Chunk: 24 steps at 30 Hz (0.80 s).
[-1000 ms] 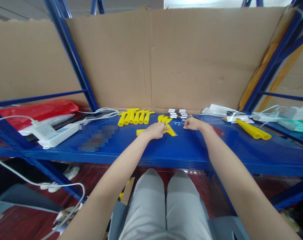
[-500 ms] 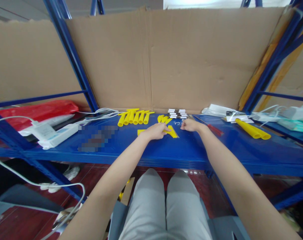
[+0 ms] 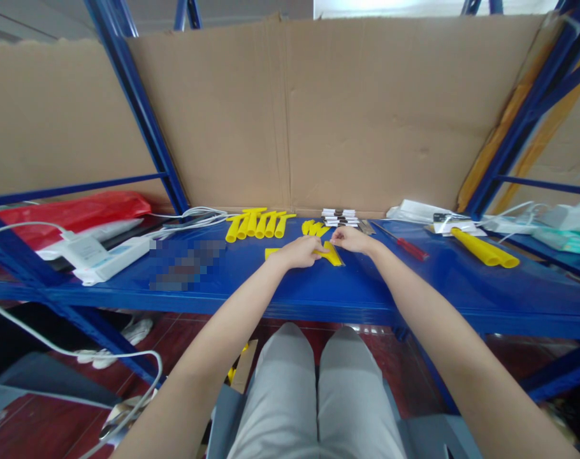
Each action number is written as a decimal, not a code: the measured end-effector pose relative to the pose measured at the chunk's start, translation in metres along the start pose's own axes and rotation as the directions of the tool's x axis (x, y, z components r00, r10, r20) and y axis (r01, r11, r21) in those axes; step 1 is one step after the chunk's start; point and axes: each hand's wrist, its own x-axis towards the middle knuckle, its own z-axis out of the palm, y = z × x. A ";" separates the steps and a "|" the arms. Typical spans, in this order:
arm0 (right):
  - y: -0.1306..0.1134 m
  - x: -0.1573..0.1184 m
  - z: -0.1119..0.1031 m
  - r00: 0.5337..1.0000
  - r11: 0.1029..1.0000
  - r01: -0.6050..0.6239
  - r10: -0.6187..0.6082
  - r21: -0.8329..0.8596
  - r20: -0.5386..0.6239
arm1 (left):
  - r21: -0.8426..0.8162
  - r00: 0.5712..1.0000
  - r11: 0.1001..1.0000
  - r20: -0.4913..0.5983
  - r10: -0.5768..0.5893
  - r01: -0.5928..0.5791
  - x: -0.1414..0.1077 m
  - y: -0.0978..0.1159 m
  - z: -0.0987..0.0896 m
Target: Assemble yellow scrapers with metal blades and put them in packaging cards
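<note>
My left hand (image 3: 300, 252) is wrapped round the handle of a yellow scraper-like tool (image 3: 333, 254) lying on the blue table; its wide head points right. My right hand (image 3: 350, 240) is pinched at the upper right of that head, and whatever its fingertips hold is too small to make out. Behind my left hand lie several small yellow pieces (image 3: 315, 227). Beyond my right hand stands a stack of white-and-dark packets (image 3: 338, 217). Several finished-looking yellow tools (image 3: 259, 224) are lined up at the back left.
A red screwdriver (image 3: 412, 248) lies right of my right hand. Two yellow tubes (image 3: 484, 247) are farther right. On the left are a white power strip (image 3: 113, 260), cables and a red bag (image 3: 79, 213). Cardboard (image 3: 347, 115) stands behind the blue table (image 3: 347, 296).
My right hand has moved left, from the small bits on the table to the head of the yellow tool. My left hand keeps its hold, almost unmoved.
</note>
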 end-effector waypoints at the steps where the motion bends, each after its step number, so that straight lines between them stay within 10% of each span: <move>1: 0.000 0.001 0.002 1.000 1.000 -0.006 0.006 0.008 -0.012 | -0.002 1.000 1.000 -0.002 0.006 -0.006 0.000 0.000 0.000; 24: -0.005 0.000 0.008 0.999 0.999 -0.050 0.050 -0.003 -0.013 | -0.026 1.000 0.999 -0.017 0.024 -0.025 0.003 0.000 0.004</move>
